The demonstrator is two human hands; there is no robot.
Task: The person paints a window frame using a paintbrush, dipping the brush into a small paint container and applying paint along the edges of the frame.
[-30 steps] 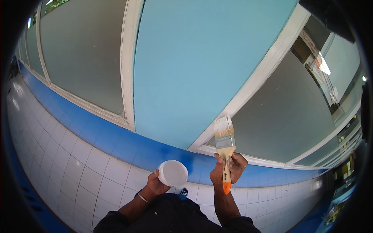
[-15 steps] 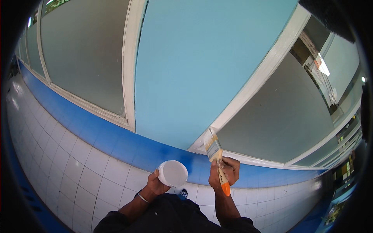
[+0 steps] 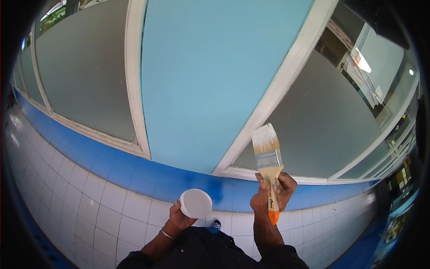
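Note:
In my right hand is a flat paintbrush, gripped by its wooden handle with the orange end pointing down. White paint coats the bristle tips, which point up in front of the frosted window pane. The bristles appear apart from the white window frame. My left hand is closed round a round white tub, held at waist height and seen from above. What the tub contains is pale and hard to tell from its wall.
A light blue wall panel stands between two white-framed windows. Below them runs a darker blue wall band. White floor tiles lie beneath, and a checkered shoe tip shows past my dark clothing.
The paintbrush has come away from the lower corner of the window frame, moving right and turning its flat side into view. The tub stays nearly in place as the view shifts slightly.

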